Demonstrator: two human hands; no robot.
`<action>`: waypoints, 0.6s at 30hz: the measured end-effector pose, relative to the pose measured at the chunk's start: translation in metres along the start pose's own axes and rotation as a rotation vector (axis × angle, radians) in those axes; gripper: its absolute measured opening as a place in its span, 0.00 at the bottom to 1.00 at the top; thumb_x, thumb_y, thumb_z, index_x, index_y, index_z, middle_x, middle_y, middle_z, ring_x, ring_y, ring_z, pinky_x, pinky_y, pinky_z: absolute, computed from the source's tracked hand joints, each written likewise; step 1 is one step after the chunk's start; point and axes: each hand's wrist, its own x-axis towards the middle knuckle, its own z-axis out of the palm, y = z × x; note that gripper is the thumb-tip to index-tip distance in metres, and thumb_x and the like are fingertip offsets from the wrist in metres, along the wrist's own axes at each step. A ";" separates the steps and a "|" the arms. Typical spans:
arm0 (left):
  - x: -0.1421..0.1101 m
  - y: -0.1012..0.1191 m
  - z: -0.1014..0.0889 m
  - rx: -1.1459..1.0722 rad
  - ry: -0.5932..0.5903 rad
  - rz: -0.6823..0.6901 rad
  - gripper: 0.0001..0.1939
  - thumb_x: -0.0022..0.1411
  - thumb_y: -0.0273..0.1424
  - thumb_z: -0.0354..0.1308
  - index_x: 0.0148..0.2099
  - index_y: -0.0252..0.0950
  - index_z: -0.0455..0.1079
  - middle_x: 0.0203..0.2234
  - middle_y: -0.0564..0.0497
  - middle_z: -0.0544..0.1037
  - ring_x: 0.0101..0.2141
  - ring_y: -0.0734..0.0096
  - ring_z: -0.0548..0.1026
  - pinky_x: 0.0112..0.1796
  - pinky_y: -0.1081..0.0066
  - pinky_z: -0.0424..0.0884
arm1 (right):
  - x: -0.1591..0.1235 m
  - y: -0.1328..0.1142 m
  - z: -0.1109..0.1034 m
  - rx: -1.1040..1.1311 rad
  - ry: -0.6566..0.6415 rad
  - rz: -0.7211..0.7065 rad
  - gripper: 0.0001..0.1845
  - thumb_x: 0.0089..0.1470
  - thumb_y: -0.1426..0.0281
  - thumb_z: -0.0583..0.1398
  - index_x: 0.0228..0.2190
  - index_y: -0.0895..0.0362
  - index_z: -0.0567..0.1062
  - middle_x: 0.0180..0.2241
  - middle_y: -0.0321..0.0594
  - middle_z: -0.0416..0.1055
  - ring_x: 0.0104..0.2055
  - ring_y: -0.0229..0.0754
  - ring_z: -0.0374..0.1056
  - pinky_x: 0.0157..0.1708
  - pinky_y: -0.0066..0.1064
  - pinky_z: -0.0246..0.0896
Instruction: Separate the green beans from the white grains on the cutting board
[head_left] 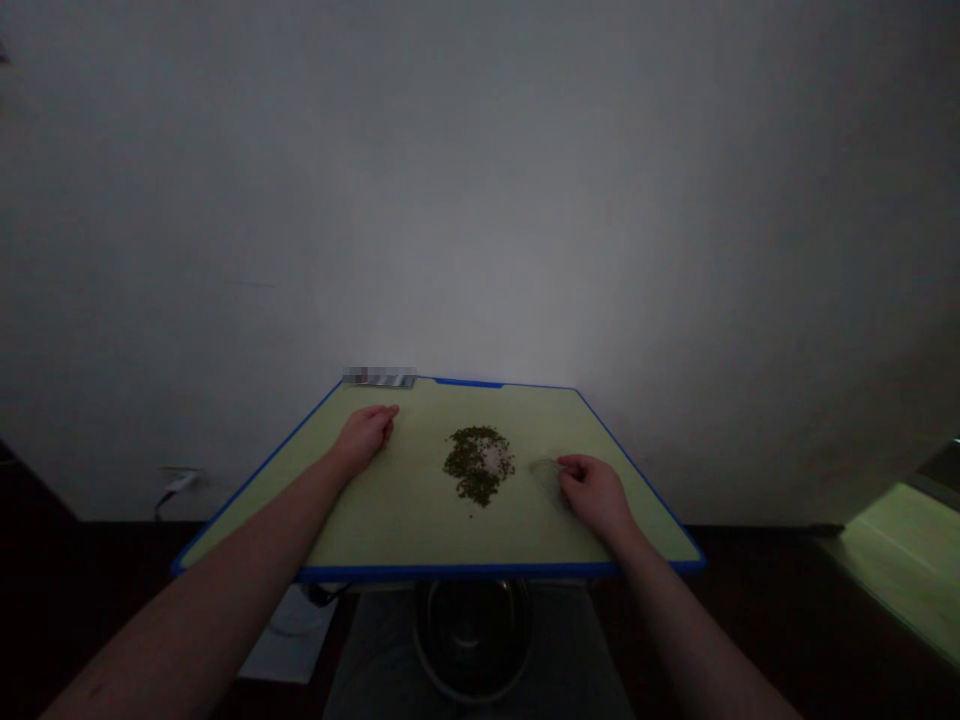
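A pile of small dark-green grains lies in the middle of the pale-yellow, blue-edged tabletop. On the pile's right part sits a heap of pale pinkish-white grains. To its left, my left hand rests over the board with its fingers curled together, and nothing shows in them. My right hand, right of the pile, is closed on the edge of a clear see-through container. That container is faint, so its exact kind is hard to make out.
A flat, partly blurred-out object lies at the far left corner of the tabletop, against the pale wall. Below the near edge is a dark round bowl at my lap. A pale-green surface stands at far right.
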 end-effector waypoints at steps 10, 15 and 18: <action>0.004 -0.008 0.000 -0.015 0.003 0.024 0.19 0.52 0.43 0.49 0.16 0.37 0.57 0.08 0.58 0.57 0.12 0.77 0.56 0.18 0.72 0.53 | 0.006 -0.002 -0.003 -0.059 0.029 0.024 0.19 0.41 0.74 0.54 0.37 0.63 0.75 0.25 0.42 0.74 0.26 0.39 0.68 0.29 0.28 0.60; 0.002 -0.005 -0.001 -0.018 -0.007 0.027 0.20 0.53 0.43 0.49 0.16 0.37 0.57 0.08 0.58 0.58 0.12 0.77 0.56 0.19 0.72 0.54 | 0.002 -0.006 -0.003 -0.065 0.018 -0.005 0.19 0.43 0.72 0.53 0.38 0.62 0.75 0.24 0.40 0.74 0.27 0.38 0.68 0.30 0.28 0.60; -0.001 0.000 -0.001 0.008 0.003 0.025 0.20 0.54 0.41 0.49 0.15 0.37 0.56 0.07 0.58 0.57 0.12 0.77 0.56 0.19 0.72 0.53 | 0.000 -0.009 0.002 -0.070 0.004 -0.031 0.18 0.43 0.72 0.53 0.37 0.60 0.75 0.25 0.39 0.74 0.27 0.38 0.68 0.30 0.27 0.60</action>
